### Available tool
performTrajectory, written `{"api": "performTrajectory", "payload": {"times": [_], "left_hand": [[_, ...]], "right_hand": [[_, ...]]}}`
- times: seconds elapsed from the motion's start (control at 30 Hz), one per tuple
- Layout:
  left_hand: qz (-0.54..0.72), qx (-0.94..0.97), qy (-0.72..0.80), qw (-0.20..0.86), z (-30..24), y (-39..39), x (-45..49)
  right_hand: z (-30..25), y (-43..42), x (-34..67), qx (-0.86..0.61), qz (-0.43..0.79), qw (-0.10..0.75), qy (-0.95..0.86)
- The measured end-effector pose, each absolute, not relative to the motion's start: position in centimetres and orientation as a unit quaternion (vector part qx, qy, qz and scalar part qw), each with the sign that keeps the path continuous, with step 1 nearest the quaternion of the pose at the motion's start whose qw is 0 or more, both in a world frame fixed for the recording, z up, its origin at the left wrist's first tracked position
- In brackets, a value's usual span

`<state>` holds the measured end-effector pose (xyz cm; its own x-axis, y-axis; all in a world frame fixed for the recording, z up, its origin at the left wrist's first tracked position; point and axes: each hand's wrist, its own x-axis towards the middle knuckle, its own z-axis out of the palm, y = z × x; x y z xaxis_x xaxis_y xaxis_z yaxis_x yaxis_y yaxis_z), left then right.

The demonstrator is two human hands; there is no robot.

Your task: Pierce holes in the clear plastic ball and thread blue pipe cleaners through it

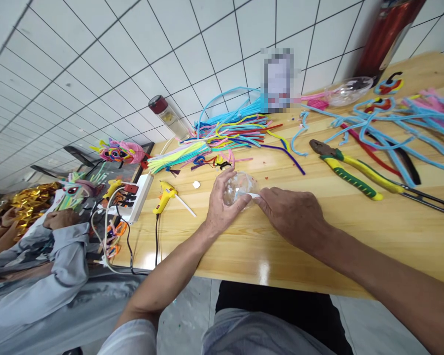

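My left hand [220, 207] is curled round a clear, rounded plastic shell [240, 183], its thumb along the near side. My right hand [294, 213] is closed in a pinch at the shell's right edge, on a small whitish strip [254, 195]. Whether this strip is part of the shell or separate I cannot tell. Left of my hands lies a yellow glue gun [166, 197] with a white glue stick. To the right rest pliers [348, 170] with green and yellow handles. Beyond the shell is a pile of coloured pipe cleaners [237, 130].
A white power strip [140, 197] with cables stands at the left. Behind the pile are a lidded glass bottle [170, 116] and a blurred upright object [278, 81]. Blue pipe cleaners [385, 123] spread across the right. A co-worker's sleeve [64, 261] is at far left.
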<state>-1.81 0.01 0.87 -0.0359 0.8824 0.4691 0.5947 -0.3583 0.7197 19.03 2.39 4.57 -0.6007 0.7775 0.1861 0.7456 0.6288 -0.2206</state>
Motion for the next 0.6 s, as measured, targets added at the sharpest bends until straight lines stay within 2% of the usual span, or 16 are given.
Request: {"api": "performTrajectory", "payload": {"times": [0.2,0.6], "left_hand": [[0.465,0.669,0.553,0.175,1.18,-0.38,-1.68],[0.502,0.67,0.53,0.133,0.29,-0.31,-1.29]], "right_hand": [[4.59,2.34,19.04,-0.421,0.058,0.14,-0.894],[3.92,1.91,18.73,-0.432,0.054,0.166,-0.885]]}}
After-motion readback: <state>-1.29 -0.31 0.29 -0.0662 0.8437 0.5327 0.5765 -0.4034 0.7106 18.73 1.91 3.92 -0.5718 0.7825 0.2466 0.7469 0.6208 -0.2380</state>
